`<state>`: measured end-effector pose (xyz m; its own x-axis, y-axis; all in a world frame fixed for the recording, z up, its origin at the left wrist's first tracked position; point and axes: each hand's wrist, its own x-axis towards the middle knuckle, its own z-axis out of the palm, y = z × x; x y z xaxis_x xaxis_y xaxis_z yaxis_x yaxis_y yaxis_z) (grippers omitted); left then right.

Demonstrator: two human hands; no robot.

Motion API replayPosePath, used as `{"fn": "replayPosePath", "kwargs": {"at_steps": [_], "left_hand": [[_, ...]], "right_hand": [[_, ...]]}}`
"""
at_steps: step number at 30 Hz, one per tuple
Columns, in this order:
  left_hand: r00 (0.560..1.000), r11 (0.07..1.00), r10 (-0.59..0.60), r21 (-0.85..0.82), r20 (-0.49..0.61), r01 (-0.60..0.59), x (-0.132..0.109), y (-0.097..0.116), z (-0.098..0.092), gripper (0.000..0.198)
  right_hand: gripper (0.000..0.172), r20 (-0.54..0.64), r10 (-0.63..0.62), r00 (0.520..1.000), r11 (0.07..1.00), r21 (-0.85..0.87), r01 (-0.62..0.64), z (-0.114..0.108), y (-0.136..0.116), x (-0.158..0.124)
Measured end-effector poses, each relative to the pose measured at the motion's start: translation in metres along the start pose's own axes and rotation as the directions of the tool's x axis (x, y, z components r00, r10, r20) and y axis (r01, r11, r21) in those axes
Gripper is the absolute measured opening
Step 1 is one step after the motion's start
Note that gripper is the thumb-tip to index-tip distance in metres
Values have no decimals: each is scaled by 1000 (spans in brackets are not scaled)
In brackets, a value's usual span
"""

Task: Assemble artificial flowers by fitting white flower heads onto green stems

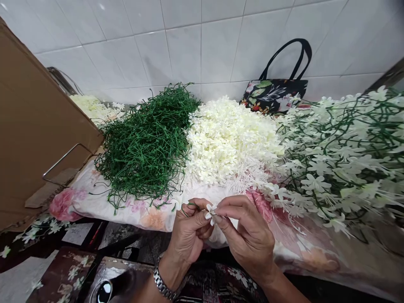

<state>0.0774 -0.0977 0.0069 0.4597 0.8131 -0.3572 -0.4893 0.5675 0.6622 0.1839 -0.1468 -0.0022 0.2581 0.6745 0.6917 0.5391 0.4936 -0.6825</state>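
A small white artificial flower [209,211] is pinched between the fingertips of both hands, just in front of the table's near edge. My left hand [191,229] is closed on a thin green stem [187,210] whose end meets the flower. On the flower's other side, the thumb and fingers of my right hand [248,235] press together at its petals. Beyond my hands lies a heap of loose white blossoms [227,134]. To its left rises a tangled pile of green plastic stems [151,139]. Thin white stamen pieces [243,179] lie along the blossom heap's front.
Assembled white flowers on green stems [341,160] fill the right side. A black floral handbag [274,94] stands against the tiled wall [183,54]. A large cardboard box [41,126] blocks the left. The flowered tablecloth [151,216] hangs over the front edge.
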Motion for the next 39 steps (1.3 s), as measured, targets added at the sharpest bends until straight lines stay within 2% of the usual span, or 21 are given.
{"fn": "replayPosePath", "kwargs": {"at_steps": [5, 10, 14, 16, 18, 23, 29, 34, 36, 39], "left_hand": [[997, 997, 58, 44, -58, -56, -2, 0, 0, 30], [989, 996, 65, 65, -131, -57, -1, 1, 2, 34], [978, 996, 83, 28, -193, -79, 0, 0, 2, 36], [974, 995, 101, 31, -201, -97, 0, -3, 1, 36], [972, 991, 133, 59, -195, -124, -1, -6, 1, 36], [970, 969, 206, 163, -132, -184, -2, -12, 2, 31], [989, 968, 145, 209, -21, -138, -1, -5, -3, 34], [978, 879, 208, 436, 14, -193, 0, -2, -9, 24], [982, 852, 183, 490, 50, -184, -2, -3, -10, 22], [987, 860, 133, 484, 92, -161, -5, -3, -11, 20]], "right_hand": [[21, 21, -17, 1000, 999, -33, 17, 1, -1, 0], [18, 22, 0, 1000, 1000, -23, 1, 4, -1, -1], [15, 89, 37, 995, 999, -31, -35, 0, 2, -2], [28, 102, 73, 992, 996, -62, -67, -2, 3, -2], [40, 113, 92, 989, 992, -94, -81, -4, 3, 0], [10, 127, 39, 991, 997, -71, -31, -4, 2, 5], [10, 76, 81, 994, 989, -131, -70, -11, 8, 3], [10, 83, 164, 983, 978, -144, -151, -18, 7, 5], [11, 97, 152, 984, 981, -133, -139, -20, 4, 7], [11, 131, 127, 983, 988, -107, -113, -22, 0, 10]]}}
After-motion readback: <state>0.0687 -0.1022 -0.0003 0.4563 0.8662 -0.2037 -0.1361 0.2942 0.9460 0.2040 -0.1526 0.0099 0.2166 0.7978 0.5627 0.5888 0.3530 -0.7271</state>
